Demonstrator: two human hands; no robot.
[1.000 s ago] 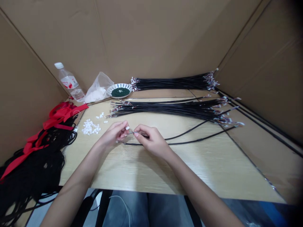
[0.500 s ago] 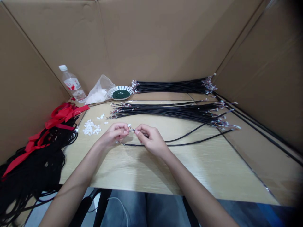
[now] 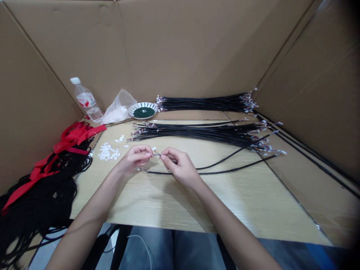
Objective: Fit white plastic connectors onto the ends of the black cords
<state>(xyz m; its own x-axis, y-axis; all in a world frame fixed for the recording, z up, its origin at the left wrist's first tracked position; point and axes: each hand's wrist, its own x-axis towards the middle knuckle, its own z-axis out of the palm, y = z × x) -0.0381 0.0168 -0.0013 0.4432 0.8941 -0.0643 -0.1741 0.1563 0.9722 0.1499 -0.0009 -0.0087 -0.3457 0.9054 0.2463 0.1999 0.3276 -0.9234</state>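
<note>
1. The left hand point(image 3: 135, 158) and right hand point(image 3: 178, 167) barely shift; both grips stay clamped on a black cable point(image 3: 197, 173) at its fine wire end;
2. its white connector point(image 3: 154, 149) sits between the hands, above the desk point(image 3: 168, 202), near loose white clips point(image 3: 107, 152).

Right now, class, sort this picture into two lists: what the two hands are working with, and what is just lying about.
Working with: left hand; right hand; black cable held between them; white connector at its end; loose white connectors; bundled black cables.

Lying about: water bottle; plastic bag; striped plate; red ribbon; black cord heap.
</note>
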